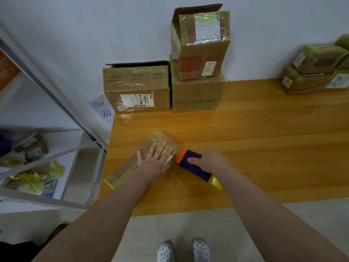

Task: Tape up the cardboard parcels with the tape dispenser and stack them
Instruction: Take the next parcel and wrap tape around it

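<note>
Glossy orange tabletop (pixel 264 138) against a white wall, with a metal shelf (pixel 56 103) off at 9 o'clock. At 8 o'clock on that tabletop, a small flat parcel (pixel 128 165), already glazed in yellowish tape, pressed down by the left hand (pixel 154 161) with fingers straight and spread. Just beside it at 3 o'clock, the right hand (pixel 209 161) wrapped round the purple tape dispenser (pixel 190 163), orange nose against the parcel's right edge; hands close, not touching. Likely trouble: the parcel skidding on the slick wood under the pull, leaving a crooked strip; a left fingertip nicked, so near the cutter end; tape wrinkling or sticking to itself if drawn at a slant. Later, probably a wobbly stack at 12 o'clock if built on the open-flapped box (pixel 202 46), no flat seat there. Count: 1 parcel in work; 1 tape dispenser; 3 at 12 o'clock, namely 1 wide box (pixel 137 91), 1 green-printed box (pixel 196 95) touching its right side, and the open-flapped box on top of that; at 2 o'clock a blurred pile (pixel 311 72) of at least 3; 1 handwritten note (pixel 103 110) at 10 o'clock; 2 white shoes (pixel 183 250) at 6 o'clock.
</note>
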